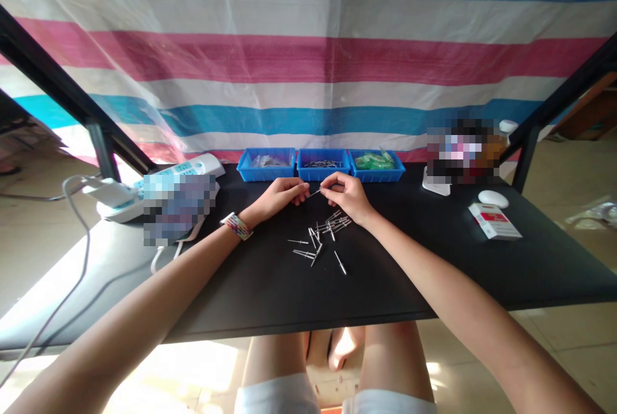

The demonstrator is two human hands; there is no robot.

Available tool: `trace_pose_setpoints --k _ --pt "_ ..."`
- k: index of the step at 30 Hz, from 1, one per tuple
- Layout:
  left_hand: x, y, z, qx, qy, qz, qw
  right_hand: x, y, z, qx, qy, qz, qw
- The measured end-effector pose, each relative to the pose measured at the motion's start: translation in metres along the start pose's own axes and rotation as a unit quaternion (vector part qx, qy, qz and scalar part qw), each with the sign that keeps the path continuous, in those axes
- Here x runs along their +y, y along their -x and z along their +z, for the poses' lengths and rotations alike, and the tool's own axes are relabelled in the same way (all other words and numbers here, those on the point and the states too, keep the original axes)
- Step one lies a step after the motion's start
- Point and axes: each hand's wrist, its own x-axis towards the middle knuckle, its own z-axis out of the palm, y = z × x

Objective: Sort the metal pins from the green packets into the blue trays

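Observation:
Between my two hands, just in front of the middle bin, is a thin silvery blind rivet (315, 193). The fingers of my left hand (288, 195), with a woven band on its wrist, are closed at one end of it. My right hand (351, 198) pinches the other end between thumb and fingers. Below my hands, a loose pile of blind rivets (331, 226) lies on the black table (270, 292), and a single rivet (340, 263) rests apart nearer the front edge. More rivets fill the middle blue bin (322, 176).
Flanking that bin are a left blue bin (265, 175) with clear plastic bags and a right blue bin (377, 176) with green packets. A power strip (193, 166) and cables occupy the left side. At right are a small box (495, 221) and a white rounded object (493, 199).

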Motion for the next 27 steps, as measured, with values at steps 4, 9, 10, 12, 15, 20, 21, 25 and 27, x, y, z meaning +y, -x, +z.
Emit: trace_pose_setpoints --k 4,9,10,12,15,20,21,25,27 --pt "0.0007 -0.0003 0.0001 -0.008 -0.013 -0.003 1.0 -0.0035 0.0006 0.0003 0.005 -0.007 -0.013 1.0" --pt "0.0017 -0.0002 0.0002 -0.01 -0.012 0.004 1.0 -0.0006 0.0003 -0.0002 0.002 0.009 -0.007 1.0" --pt "0.0025 0.0001 0.0003 -0.007 -0.01 0.005 1.0 0.0004 0.0 -0.0004 0.002 0.012 -0.004 1.0" --pt "0.0041 0.0009 0.0008 0.0 -0.007 0.008 1.0 0.0018 -0.0006 -0.0011 -0.001 0.011 0.0 1.0" --pt "0.0047 0.0018 0.0014 0.008 0.001 0.013 1.0 0.002 -0.0013 -0.0018 -0.022 0.007 0.008 1.0" --pt "0.0003 0.0009 0.0009 0.014 0.013 0.019 1.0 0.0017 -0.0015 -0.001 -0.034 -0.004 0.019 0.999" --pt "-0.0002 0.0007 0.0008 0.013 0.015 0.019 1.0 0.0019 -0.0014 -0.0007 -0.034 -0.003 0.02 0.999" --pt "0.0013 0.0008 0.0006 0.012 0.021 0.009 1.0 0.0026 -0.0012 -0.0006 -0.029 0.009 0.009 0.999" --pt "0.0025 0.0011 0.0005 0.009 0.015 0.004 1.0 0.0025 -0.001 -0.0008 -0.024 0.012 0.001 1.0"
